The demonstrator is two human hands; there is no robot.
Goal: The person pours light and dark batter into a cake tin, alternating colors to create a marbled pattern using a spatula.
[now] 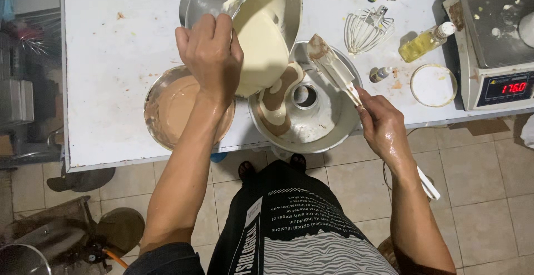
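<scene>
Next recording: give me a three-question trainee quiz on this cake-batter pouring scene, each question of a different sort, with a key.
1. True or false: the left hand tilts the steel mixing bowl so that pale batter runs into the tube pan.
2. Which does the right hand hold? A) the wire whisk B) the spatula C) the oil bottle
3. Fill in: the round pan under the left forearm holds ______-coloured batter.

Key: 1 true; 2 B; 3 brown. The whisk and the oil bottle lie untouched on the white table.
</scene>
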